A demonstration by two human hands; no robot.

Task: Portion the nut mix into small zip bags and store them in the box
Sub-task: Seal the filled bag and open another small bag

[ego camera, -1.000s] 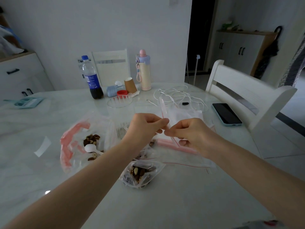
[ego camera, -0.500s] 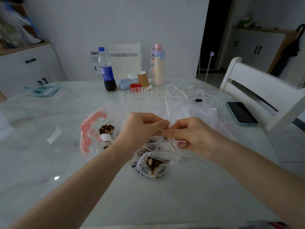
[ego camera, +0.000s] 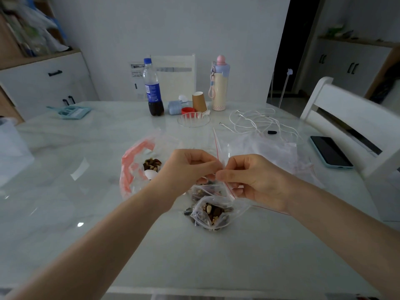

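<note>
Bench: wide pale glossy top, near edge just below the forearms, right edge running beside a white chair. Plenty of bare surface near-left and near-centre; the far side is crowded.

Large bag of nut mix: lies open left of the hands, red zip strip curled up, a white scoop resting among the nuts. Risk: the left forearm passes just beside its mouth; a sweep leftward could drag the bag and scatter mix.

Stack of unused clear bags: right of centre, near a tangle of white cable and a phone close to the right edge. A wide right elbow could push the phone off.

Filled small bags: two at least, lying just under the hands, touching each other. Whether their seals are fully closed I cannot tell.

Empty small zip bag: held up over the filled ones, red seal line running diagonally between the hands. Left hand and right hand both pinch it at the mouth, fingertips nearly meeting (likely prying it open). Thin film is slippery; it may stay stuck shut or slip out.

Far row: cola bottle, flask, paper cup, well apart from the work. The storage box I cannot identify.
</note>
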